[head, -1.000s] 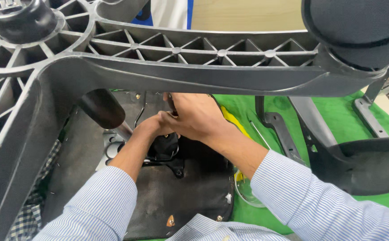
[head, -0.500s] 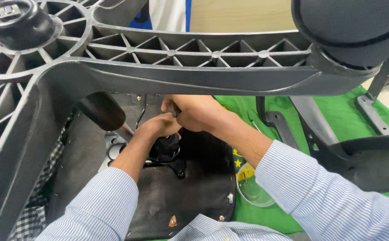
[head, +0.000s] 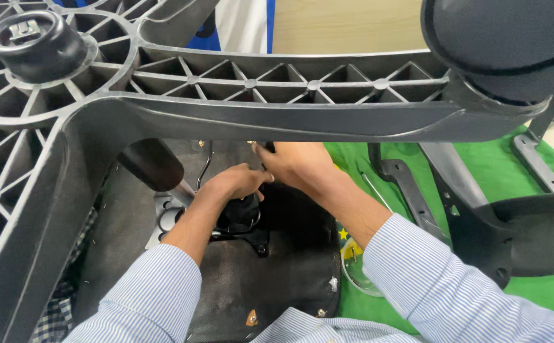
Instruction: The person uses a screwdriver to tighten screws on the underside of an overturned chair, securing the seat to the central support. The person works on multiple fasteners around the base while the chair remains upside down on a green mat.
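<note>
Access from above is pretty much blocked by the ribbed chair base [head: 239,105]; a gap is left underneath it, narrowed by the black knob [head: 153,164] at left.

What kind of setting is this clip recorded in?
Probably an indoor assembly or repair bench for office chairs. A grey star-shaped chair base fills the foreground, an upturned seat underside lies on a green mat, and loose black armrest parts sit beside it.

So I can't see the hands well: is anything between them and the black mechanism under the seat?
Nothing visible. The left hand rests on the black mechanism, and the right hand reaches just above it. The chair base only crosses the camera's view.
</note>
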